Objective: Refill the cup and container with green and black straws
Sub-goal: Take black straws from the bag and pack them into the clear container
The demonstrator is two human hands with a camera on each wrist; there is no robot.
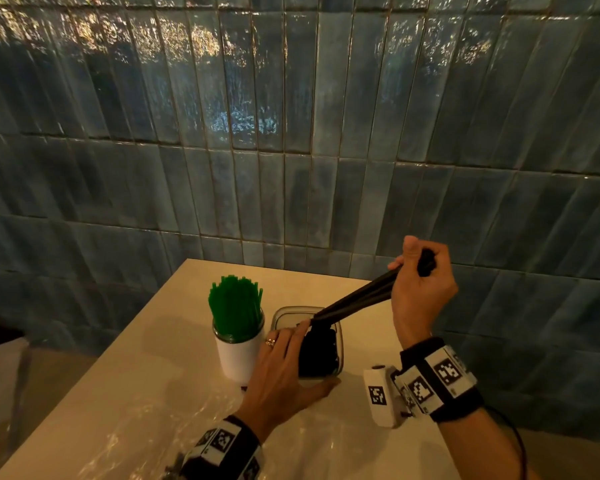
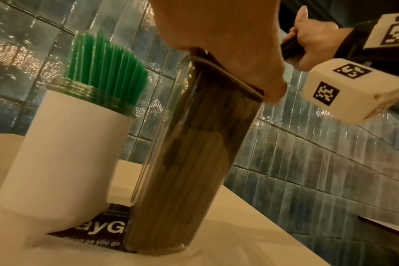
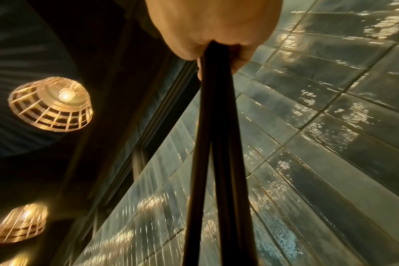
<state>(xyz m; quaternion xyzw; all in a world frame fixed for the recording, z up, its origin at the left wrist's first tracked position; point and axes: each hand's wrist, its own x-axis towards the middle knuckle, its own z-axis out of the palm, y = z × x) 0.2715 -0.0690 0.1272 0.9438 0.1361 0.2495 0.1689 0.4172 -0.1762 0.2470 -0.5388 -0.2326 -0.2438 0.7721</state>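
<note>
A white cup (image 1: 239,358) packed with green straws (image 1: 236,306) stands on the table, and the same cup (image 2: 64,153) with its green straws (image 2: 107,70) shows in the left wrist view. Right of it stands a clear container (image 1: 340,344) filled with black straws. My left hand (image 1: 291,358) grips the container (image 2: 189,162) at its rim, fingers over the top and thumb on the near side. My right hand (image 1: 416,271) holds a tilted bundle of black straws (image 1: 357,299) whose lower ends meet the container's mouth. In the right wrist view that bundle (image 3: 216,144) runs out of the fist (image 3: 212,27).
The white table (image 1: 160,393) ends at a blue tiled wall (image 1: 291,168) behind and drops off on the left. A dark printed sticker (image 2: 98,232) lies under the cup and container. Crinkled clear film (image 1: 146,445) covers the near table. Lamps (image 3: 50,104) hang overhead.
</note>
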